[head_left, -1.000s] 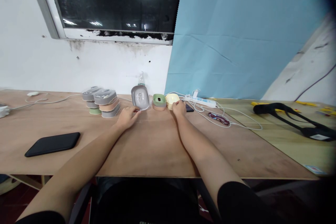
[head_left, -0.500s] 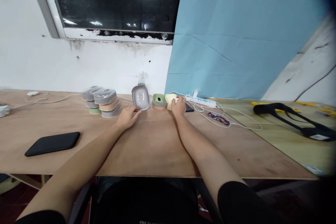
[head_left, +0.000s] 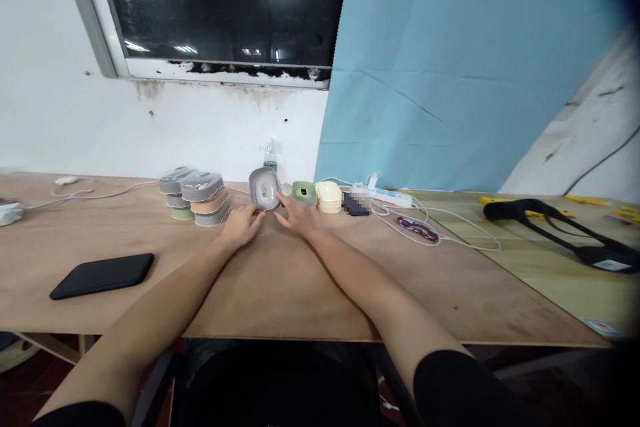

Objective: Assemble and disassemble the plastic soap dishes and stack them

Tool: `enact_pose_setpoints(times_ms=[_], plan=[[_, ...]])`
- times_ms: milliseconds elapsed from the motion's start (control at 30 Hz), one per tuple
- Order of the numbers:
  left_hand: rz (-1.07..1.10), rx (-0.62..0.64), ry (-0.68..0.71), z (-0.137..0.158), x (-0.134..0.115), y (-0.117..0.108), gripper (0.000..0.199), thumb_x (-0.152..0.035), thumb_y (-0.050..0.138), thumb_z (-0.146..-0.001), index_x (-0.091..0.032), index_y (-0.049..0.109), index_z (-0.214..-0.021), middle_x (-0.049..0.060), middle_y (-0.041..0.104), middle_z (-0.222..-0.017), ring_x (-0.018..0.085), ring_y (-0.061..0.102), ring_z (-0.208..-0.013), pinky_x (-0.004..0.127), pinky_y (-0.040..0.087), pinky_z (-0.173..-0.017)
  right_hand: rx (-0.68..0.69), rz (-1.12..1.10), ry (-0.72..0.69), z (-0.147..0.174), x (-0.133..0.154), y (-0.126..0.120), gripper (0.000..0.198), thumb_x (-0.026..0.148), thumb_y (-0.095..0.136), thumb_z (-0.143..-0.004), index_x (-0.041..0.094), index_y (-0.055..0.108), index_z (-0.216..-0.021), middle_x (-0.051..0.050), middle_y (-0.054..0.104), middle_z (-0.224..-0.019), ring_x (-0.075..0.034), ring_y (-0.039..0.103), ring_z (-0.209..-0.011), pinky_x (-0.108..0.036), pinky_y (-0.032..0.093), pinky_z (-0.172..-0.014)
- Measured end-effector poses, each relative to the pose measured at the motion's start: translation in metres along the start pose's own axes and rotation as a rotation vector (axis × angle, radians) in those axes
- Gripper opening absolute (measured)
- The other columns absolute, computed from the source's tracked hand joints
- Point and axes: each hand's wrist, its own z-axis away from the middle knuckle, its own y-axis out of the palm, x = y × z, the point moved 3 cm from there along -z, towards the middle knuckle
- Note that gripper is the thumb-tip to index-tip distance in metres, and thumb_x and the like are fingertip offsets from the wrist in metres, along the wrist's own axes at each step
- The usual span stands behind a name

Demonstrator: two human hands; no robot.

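A grey, rounded-square plastic box [head_left: 264,188] is tilted up on the table, its hollow side facing me. My left hand [head_left: 242,223] pinches its lower left edge. At its lower right edge is my right hand [head_left: 297,215], fingers spread with thumb and forefinger apart; whether they touch the box I cannot tell. Just right of the box sits a green container [head_left: 303,191] with a small dark item in it, partly behind my right hand. Beside that is a stack of pale yellow dishes [head_left: 329,197].
Stacked lidded boxes [head_left: 202,197] stand at left, a black phone [head_left: 103,275] nearer me. A bottle [head_left: 270,155] stands by the wall. At right are a white power strip [head_left: 393,197], loose cables, a dark red object [head_left: 418,228] and a black frame-like object [head_left: 555,233].
My right hand has let go of the yellow dishes and moved left to the grey box. My left hand stays at the box, which has shifted slightly left.
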Motion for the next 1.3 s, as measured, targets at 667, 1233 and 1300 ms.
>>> enact_pose_setpoints(times_ms=[667,1233,1300], plan=[[-0.357,-0.693,-0.227,0.007,0.053,-0.088,0.045,-0.037,0.058,-0.082,-0.019,0.051,-0.122,0.014,0.036,-0.143,0.031,0.021,-0.138,0.052,0.013,-0.111,-0.276,0.051,0.659,0.021,-0.074,-0.023,0.032,0.024,0.041,-0.087,0.017,0.053,-0.116,-0.010,0.061,-0.109,-0.023,0.055,-0.100,-0.032,0.043,-0.083],[-0.255,-0.678,-0.490,0.013,0.076,-0.080,0.074,-0.049,0.070,-0.072,-0.012,0.036,-0.126,0.019,0.042,-0.139,0.032,0.038,-0.129,0.054,0.015,-0.108,-0.222,0.094,0.678,0.020,-0.072,-0.018,0.037,0.034,0.045,-0.088,0.020,0.054,-0.121,-0.010,0.057,-0.110,-0.023,0.055,-0.095,-0.032,0.044,-0.080],[-0.245,-0.675,-0.475,0.013,0.073,-0.079,0.073,-0.047,0.069,-0.073,-0.011,0.035,-0.127,0.019,0.044,-0.136,0.031,0.040,-0.126,0.054,0.017,-0.107,-0.215,0.097,0.681,0.020,-0.072,-0.017,0.038,0.035,0.046,-0.088,0.020,0.053,-0.122,-0.010,0.057,-0.110,-0.022,0.056,-0.095,-0.032,0.044,-0.080]])
